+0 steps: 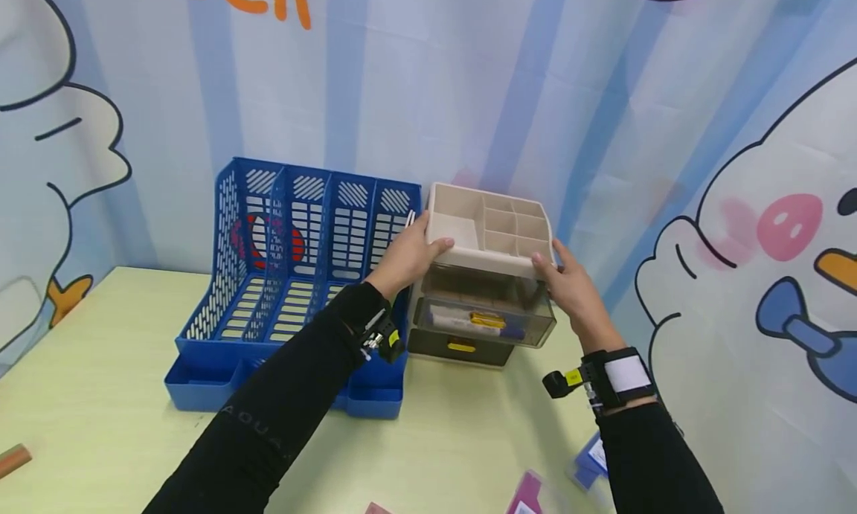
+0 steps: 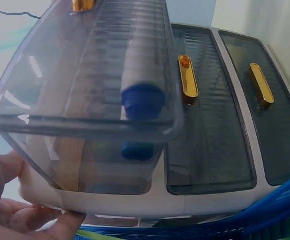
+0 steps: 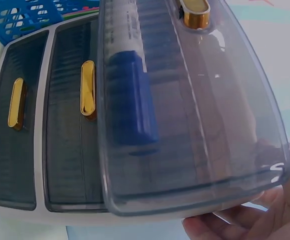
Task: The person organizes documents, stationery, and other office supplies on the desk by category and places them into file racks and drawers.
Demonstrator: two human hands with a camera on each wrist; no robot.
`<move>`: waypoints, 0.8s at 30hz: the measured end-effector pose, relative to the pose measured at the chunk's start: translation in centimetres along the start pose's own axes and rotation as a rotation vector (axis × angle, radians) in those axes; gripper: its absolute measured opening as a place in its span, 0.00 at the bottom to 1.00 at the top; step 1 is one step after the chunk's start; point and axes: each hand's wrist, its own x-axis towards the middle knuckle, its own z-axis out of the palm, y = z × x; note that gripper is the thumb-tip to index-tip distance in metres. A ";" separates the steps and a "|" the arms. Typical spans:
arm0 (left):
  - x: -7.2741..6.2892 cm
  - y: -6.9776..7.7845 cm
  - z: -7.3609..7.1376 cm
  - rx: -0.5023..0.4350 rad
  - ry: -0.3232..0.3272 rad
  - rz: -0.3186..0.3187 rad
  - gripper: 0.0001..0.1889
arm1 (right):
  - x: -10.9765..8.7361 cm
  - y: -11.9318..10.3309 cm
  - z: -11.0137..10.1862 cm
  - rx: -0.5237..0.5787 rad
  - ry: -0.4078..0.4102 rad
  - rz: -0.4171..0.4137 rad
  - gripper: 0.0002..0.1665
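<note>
Between my two hands is a desktop drawer organizer (image 1: 492, 259) with a cream divided top tray and smoky drawers with gold handles. My left hand (image 1: 410, 255) grips its left upper side, thumb on the rim. Across from it, my right hand (image 1: 569, 287) grips the right upper side, with the thumb at the front corner. One clear drawer (image 3: 204, 125) is pulled out. Inside it lies a marker (image 3: 132, 95) with a blue cap; the left wrist view also shows a blue-capped marker (image 2: 142, 97). Two drawers stay closed, seen in both wrist views.
A blue file rack (image 1: 288, 343) stands directly left of the organizer. Near the front of the pale table (image 1: 442, 439) lie a purple box (image 1: 525, 493), a blue box (image 1: 591, 460) and a pinkish piece (image 1: 377, 509). A brown stick (image 1: 13, 460) lies far left. A cartoon curtain (image 1: 428, 75) hangs behind.
</note>
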 end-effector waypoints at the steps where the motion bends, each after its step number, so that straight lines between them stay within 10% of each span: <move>1: 0.0 -0.1 -0.1 0.003 0.002 0.000 0.40 | 0.1 -0.1 0.1 -0.001 -0.005 0.001 0.44; 24: -0.1 0.1 0.1 0.009 -0.010 -0.037 0.41 | -0.9 0.7 -0.4 -0.129 -0.011 -0.033 0.47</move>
